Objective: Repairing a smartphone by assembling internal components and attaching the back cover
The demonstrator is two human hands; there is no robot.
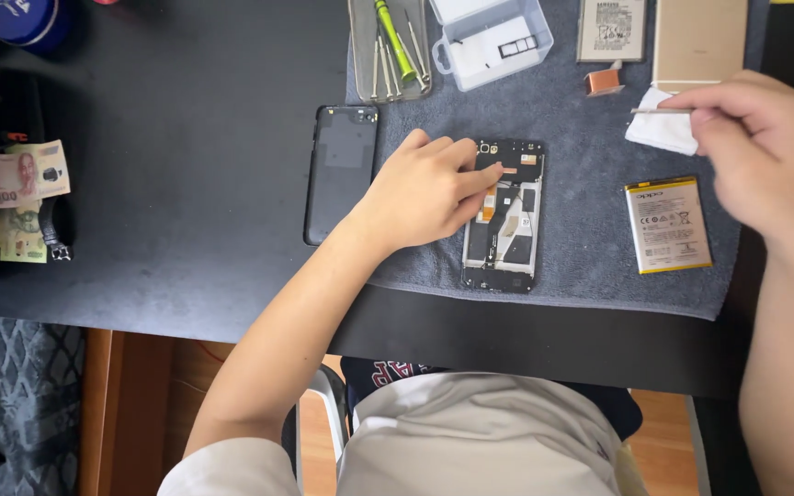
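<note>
opened smartphone [504, 216], back removed, lying on grey towel [590, 257] over black worktop [176, 184]. left hand [425, 193] is resting on its upper half, fingers together, fingertips pressing near the camera end; steady downward pressure is judged best to stop the frame sliding. loose battery [668, 225] lying to the right. black back cover [342, 170] lying left. right hand [765, 152] is pinching thin metal tweezers [659, 111] over white cloth [662, 130]; light grip advised. farther: screwdriver tray [388, 41], clear parts box [489, 37].
</note>
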